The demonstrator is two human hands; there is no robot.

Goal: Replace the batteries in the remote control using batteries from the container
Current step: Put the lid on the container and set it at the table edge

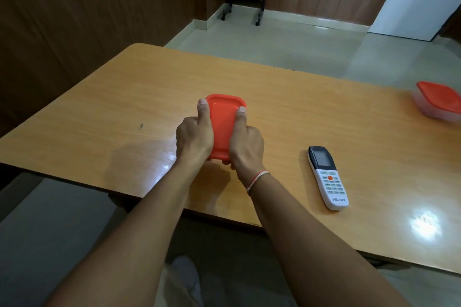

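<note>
Two hands, left (193, 136) and right (247, 143), clamped around red-lidded container (223, 123), thumbs on lid, remote control (328, 178) beside.

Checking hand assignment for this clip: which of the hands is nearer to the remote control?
Right. The right hand grips the right side of the orange-lidded container, with the remote control lying further right of it. The left hand grips the container's left side, farther away.

Bare forearms without sleeves; a red-and-white thread bracelet (257, 179) circles the right wrist.
</note>
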